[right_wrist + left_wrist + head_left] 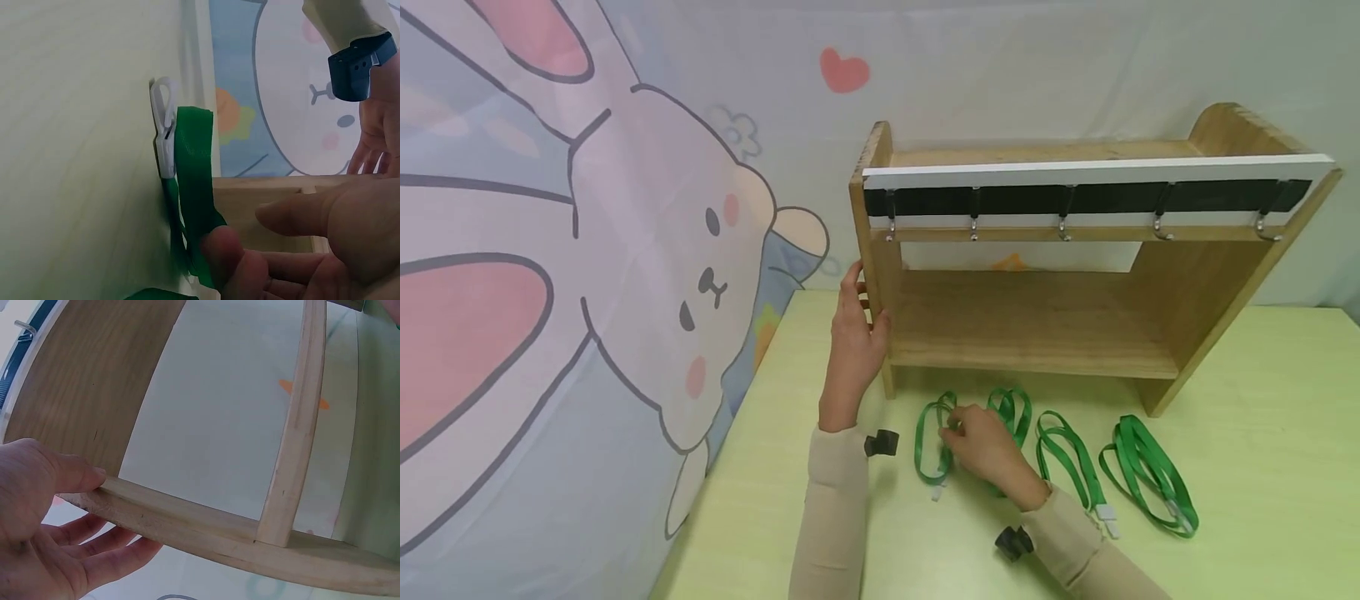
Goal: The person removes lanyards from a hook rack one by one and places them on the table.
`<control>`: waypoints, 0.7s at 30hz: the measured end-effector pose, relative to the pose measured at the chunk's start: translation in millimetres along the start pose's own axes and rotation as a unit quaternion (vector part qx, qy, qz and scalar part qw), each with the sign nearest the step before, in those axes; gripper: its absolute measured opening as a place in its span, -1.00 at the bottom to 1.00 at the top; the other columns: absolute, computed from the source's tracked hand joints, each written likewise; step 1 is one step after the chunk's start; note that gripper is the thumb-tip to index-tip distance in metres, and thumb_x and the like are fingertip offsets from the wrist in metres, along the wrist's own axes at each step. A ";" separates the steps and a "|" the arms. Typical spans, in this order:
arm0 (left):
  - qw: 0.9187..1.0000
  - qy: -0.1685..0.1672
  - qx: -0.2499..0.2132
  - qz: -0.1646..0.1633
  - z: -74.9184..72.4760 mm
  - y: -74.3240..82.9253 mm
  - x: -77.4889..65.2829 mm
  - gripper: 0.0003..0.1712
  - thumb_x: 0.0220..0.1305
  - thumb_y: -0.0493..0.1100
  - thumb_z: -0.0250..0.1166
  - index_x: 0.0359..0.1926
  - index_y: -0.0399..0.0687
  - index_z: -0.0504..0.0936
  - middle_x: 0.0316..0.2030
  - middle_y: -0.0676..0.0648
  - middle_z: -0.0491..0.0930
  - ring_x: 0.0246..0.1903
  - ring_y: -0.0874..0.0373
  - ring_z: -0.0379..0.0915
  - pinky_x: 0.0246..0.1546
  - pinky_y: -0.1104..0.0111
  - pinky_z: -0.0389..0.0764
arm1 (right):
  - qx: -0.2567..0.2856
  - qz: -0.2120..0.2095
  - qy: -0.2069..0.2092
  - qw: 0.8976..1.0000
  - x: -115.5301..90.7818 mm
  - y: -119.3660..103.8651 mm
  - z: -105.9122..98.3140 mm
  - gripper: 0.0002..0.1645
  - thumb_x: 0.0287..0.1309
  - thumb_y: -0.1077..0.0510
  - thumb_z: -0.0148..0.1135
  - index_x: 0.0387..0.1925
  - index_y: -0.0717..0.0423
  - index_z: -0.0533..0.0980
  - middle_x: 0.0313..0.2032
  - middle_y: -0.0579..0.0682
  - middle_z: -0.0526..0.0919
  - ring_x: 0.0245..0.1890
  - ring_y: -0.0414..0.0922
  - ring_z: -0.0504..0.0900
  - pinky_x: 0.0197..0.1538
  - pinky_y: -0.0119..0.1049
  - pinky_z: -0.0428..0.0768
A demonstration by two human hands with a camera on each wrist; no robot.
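A wooden shelf point(1037, 321) stands on the table. My left hand point(857, 342) grips its left side panel point(187, 515), thumb on the inner face and fingers around the outside. On the table in front of the shelf, my right hand point(985, 442) is at the leftmost green lanyard point(919, 446). In the right wrist view, a fingertip touches the green strap point(195, 144) while the thumb point(294, 212) stands apart from it. The lanyard's white plastic clip point(165, 150) lies beside the strap.
More looped green lanyards lie to the right, one partly behind my right hand point(1022, 417), another in the middle point(1063, 450) and one farthest right point(1150, 458). Several metal hooks point(1063, 225) hang along the shelf's front rail. A cartoon rabbit cloth point(647, 250) covers the wall.
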State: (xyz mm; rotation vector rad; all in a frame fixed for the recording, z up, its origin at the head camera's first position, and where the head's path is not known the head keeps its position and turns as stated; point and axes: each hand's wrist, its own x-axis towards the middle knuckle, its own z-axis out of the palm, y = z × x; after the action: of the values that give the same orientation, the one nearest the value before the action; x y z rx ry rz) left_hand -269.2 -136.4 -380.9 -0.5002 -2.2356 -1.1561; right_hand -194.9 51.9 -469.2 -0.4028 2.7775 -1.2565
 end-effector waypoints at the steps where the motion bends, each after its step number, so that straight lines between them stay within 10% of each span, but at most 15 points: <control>1: 1.000 0.002 0.000 -0.001 -0.3 -0.3 -0.4 -0.19 0.35 -0.49 0.18 0.49 -0.19 -0.01 0.11 -0.40 0.40 -0.06 -0.25 0.53 -0.25 0.05 0.71 | 0.000 -0.004 -0.001 1.000 0.7 0.8 0.6 -0.80 0.28 0.27 0.29 -0.21 0.40 0.65 -0.57 0.01 0.66 -0.75 -0.23 0.37 -0.62 -0.37 0.36; 21: 1.000 0.006 0.012 0.019 2.7 -3.3 3.1 -0.23 0.32 -0.45 0.15 0.47 -0.29 0.01 0.13 -0.40 0.38 -0.02 -0.22 0.45 -0.09 0.05 0.62 | -0.003 -0.065 -0.003 0.998 2.0 -3.9 -39.6 -0.70 0.40 0.17 0.20 -0.03 0.34 0.63 -0.37 0.06 0.71 -0.66 -0.23 0.49 -0.58 -0.30 0.49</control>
State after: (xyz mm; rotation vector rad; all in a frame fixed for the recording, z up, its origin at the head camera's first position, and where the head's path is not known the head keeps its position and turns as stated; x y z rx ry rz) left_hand -274.3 -135.8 -382.3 -0.5228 -2.2162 -1.1090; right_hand -202.6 77.8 -440.0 -0.5958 2.7908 -1.2708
